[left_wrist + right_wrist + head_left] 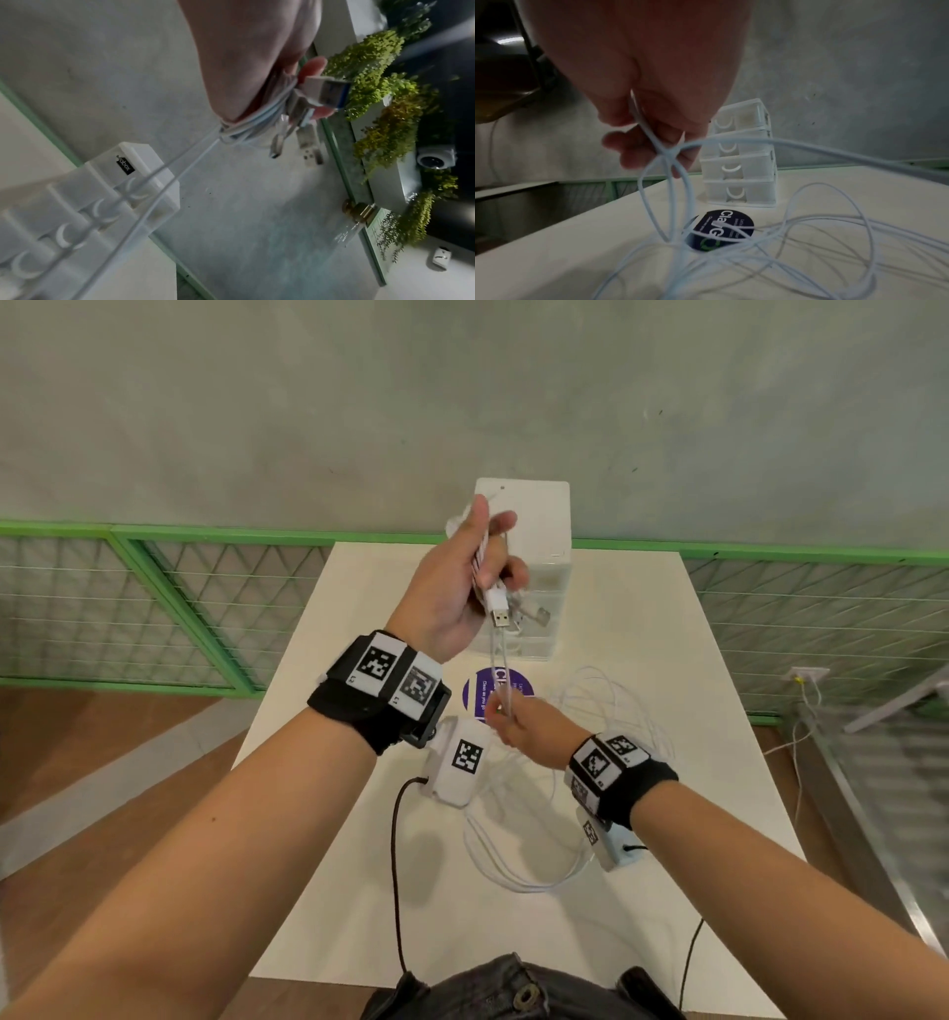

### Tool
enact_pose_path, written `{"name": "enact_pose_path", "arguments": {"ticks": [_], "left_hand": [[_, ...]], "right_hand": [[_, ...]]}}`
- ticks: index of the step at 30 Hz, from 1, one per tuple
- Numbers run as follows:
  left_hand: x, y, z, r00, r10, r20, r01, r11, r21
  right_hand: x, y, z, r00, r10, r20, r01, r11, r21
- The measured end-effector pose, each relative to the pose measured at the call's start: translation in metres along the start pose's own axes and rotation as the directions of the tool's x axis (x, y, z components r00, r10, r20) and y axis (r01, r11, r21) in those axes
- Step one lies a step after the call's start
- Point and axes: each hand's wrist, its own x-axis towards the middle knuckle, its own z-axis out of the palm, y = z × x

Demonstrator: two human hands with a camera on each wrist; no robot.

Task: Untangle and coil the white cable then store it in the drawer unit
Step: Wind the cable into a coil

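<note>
Fingers of the left hand (454, 588) curl round a gathered bundle of the white cable (518, 875), raised above the middle of the desk (667, 942), with USB plugs (499, 613) sticking out below the fist; two strands run down from it to the right hand (524, 726), whose fingertips (618, 142) pinch them just over the purple sticker (480, 695); most of the cable lies in loose, overlapping loops on the desk, from the near middle out toward the right edge; the drawer unit (534, 526) stands at the far edge, behind the left hand, and its drawers look closed as far as the wrist views show.

Judging by this, the coiling is under way and much slack is left; to do it well, let the strands slide through the right-hand pinch so that kinks are felt and shaken loose before they reach the bundle; keep each turn the same size and lay it flat against the last; lift the slack clear of the crossed loops rather than pulling, since a tug could tighten a knot.
</note>
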Motion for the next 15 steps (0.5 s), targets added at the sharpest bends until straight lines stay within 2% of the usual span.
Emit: {"name": "enact_pose_path", "arguments": {"ticks": [2, 4, 5, 7, 9, 11, 14, 15], "left_hand": [[0.008, 0.003, 0.002, 0.992, 0.095, -0.082, -0.096, 0.995, -0.007], [0.015, 0.007, -0.001, 0.966, 0.19, -0.173, -0.191, 0.982, 0.016], [0.018, 0.008, -0.003, 0.951, 0.235, -0.201, -0.224, 0.972, 0.077], [0.024, 0.003, -0.014, 0.926, 0.32, -0.201, -0.251, 0.919, 0.305], [0.028, -0.006, -0.029, 0.923, 0.363, -0.125, -0.24, 0.8, 0.55], [0.031, -0.012, -0.044, 0.942, 0.336, -0.001, -0.222, 0.625, 0.748], [0.027, -0.017, -0.054, 0.982, 0.163, 0.098, -0.147, 0.324, 0.934], [0.023, -0.019, -0.053, 0.991, 0.09, 0.1, -0.121, 0.274, 0.954]], "right_hand": [[-0.006, -0.001, 0.007, 0.997, 0.002, 0.077, 0.002, 0.998, -0.056], [-0.011, -0.003, 0.01, 0.997, -0.023, 0.072, 0.028, 0.997, -0.073], [-0.013, -0.006, 0.008, 0.997, -0.048, 0.062, 0.053, 0.996, -0.078], [-0.015, -0.013, 0.001, 0.993, -0.111, 0.026, 0.113, 0.988, -0.103], [-0.016, -0.019, -0.009, 0.983, -0.177, -0.05, 0.166, 0.972, -0.168], [-0.018, -0.025, -0.022, 0.955, -0.25, -0.16, 0.217, 0.956, -0.197], [-0.021, -0.033, -0.046, 0.886, -0.312, -0.344, 0.269, 0.948, -0.168], [-0.021, -0.035, -0.054, 0.858, -0.318, -0.404, 0.279, 0.948, -0.152]]}}
